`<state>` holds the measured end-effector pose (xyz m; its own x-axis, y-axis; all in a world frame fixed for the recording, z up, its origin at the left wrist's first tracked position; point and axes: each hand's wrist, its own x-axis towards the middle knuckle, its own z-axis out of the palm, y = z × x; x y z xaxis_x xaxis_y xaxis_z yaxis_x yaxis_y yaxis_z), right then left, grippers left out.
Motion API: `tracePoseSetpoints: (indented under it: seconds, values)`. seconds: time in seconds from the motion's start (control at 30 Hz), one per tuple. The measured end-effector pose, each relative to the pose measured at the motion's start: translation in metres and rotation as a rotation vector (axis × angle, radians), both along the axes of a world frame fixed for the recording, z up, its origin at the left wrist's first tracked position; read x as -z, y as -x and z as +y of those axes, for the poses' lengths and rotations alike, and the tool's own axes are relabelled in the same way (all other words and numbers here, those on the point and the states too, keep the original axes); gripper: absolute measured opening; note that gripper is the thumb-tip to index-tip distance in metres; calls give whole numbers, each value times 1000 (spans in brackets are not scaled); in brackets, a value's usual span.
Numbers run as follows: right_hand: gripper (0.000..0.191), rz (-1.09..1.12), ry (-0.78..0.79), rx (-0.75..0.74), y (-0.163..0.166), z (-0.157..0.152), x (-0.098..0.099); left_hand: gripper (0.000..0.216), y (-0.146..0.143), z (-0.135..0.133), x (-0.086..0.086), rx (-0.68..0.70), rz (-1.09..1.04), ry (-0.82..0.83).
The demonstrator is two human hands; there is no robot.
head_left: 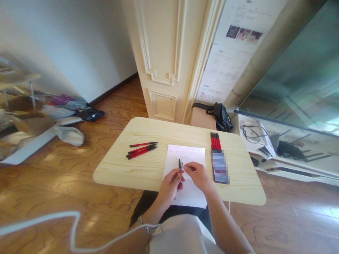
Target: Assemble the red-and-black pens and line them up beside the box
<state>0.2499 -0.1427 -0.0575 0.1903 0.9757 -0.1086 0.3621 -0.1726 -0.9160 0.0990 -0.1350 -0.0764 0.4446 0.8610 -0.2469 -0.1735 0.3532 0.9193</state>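
My left hand [172, 184] is closed over the paper [192, 154], its thumb and fingers pinching a thin dark pen part [182, 166]. A black, pointed pen piece [179, 163] shows just beyond those fingertips; whether it is held or lies on the paper I cannot tell. Close by on the right, my right hand [197, 175] has its thumb and forefinger pinched together near the thin part's tip. Anything between them is too small to make out. Several red-and-black pens [142, 150] lie loosely at the left, and a neat row of similar pens [215, 141] lies at the right.
A phone [220, 168] with a blurred screen lies below the row of pens on the small wooden table [119, 165]. A white cable [75, 229] crosses the lower left. Behind the table are a door [161, 70] and a black bag [222, 116].
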Motion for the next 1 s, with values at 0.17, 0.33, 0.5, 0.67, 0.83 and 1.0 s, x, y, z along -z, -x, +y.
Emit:
tracePoseSetpoints:
  seconds: [0.17,0.33,0.5,0.67,0.83,1.0]
  values:
    - [20,106,0,8,8,-8,7,28,-4,-2,-2,52,48,-43]
    - [24,229,-16,106,4,2,6,29,-5,-4,-5,61,45,-11]
    - [30,368,-86,266,-19,26,-5,29,-3,-6,-4,72,32,21]
    - [29,38,51,214,-28,33,6,31,-1,-4,-5,26,23,64]
    - [22,-368,78,158,-15,27,24,32,1,-2,-4,4,-7,84]
    - [19,-481,114,144,-8,29,28,35,2,-2,-2,-27,-36,164]
